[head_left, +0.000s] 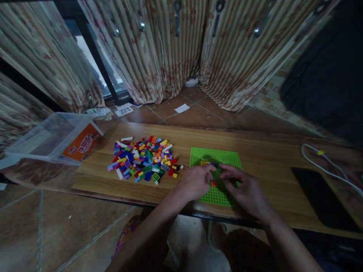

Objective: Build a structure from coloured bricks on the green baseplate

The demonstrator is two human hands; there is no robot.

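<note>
"On the wooden tabletop, which way does the green baseplate point?"

"It looks nearly square; its far edge runs almost along the tabletop's length, right of the brick pile."

"And the hands?"

"Over the baseplate: left hand curled, right hand narrowly pinched. I can't tell whether either grips a brick."

Baseplate right of center is super bright green, brick pile left of center is a red/blue/yellow/white jumble. Bench is brown woodgrain, tub label at left is loud orange, curtains up top are beige with reddish florals.
</note>
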